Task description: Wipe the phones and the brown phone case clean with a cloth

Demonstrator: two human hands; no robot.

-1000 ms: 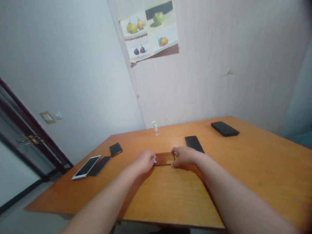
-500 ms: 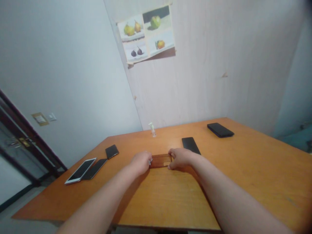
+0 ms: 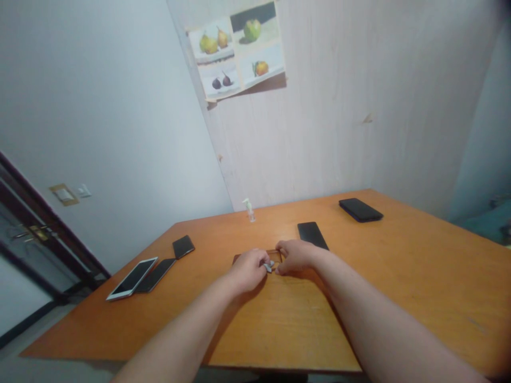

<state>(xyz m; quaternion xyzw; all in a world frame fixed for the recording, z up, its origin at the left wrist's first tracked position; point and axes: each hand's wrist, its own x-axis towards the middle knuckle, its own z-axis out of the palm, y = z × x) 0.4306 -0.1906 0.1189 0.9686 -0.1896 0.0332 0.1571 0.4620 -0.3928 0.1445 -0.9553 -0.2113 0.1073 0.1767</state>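
A see-through phone case (image 3: 274, 254) lies on the wooden table in front of me, the table's brown showing through it. My right hand (image 3: 294, 255) grips its right end between thumb and fingers. Over the middle of the case is my left hand (image 3: 250, 267), its fingers pinched on a small grey-white cloth (image 3: 269, 267) against the case. That hand hides most of the case; only its left corner and upper right part show. Just behind my right hand lies a black phone (image 3: 312, 234), partly covered by the wrist.
On the left of the table (image 3: 271, 330) are a white tablet (image 3: 132, 279), a dark phone (image 3: 155, 275) beside it and a small black device (image 3: 183, 247). A clear pump bottle (image 3: 250, 211) stands at the back. A thick black flat object (image 3: 360, 210) lies back right.
My left hand has slid right with the cloth, from the left end of the phone case to its middle. My right hand keeps its grip. The view has shifted slightly.
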